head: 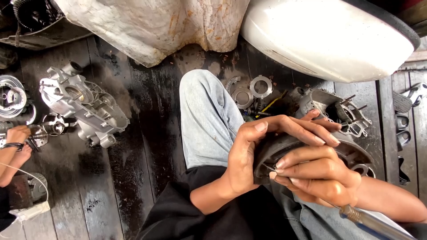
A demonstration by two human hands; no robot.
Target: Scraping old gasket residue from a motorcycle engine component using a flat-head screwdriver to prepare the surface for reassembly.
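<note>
Gripping a dark, rounded metal engine part (284, 149) over the lap, the left hand (249, 153) is wrapping its fingers (307, 131) across the top of it while the thumb is pressing on the near rim, so its grip is closed firmly on the part. The right hand (318, 173) is lying just below, its grip curled shut around a screwdriver (369, 222) whose handle is sticking out toward the lower right and whose thin shaft is reaching the edge of the part. The part is sitting between the two hands, above the person's light jeans (207, 118) and black shirt (209, 213). Behind it, on the dark wooden floor (138, 133), a grey engine casing (344, 113) and several metal rings (261, 86) are lying close together. Farther left, a large silver crankcase (82, 104) is resting on the boards, and another person's hand (17, 133) is touching small parts at the frame's edge. A white scooter body panel (329, 35) is lying at the top.
</note>
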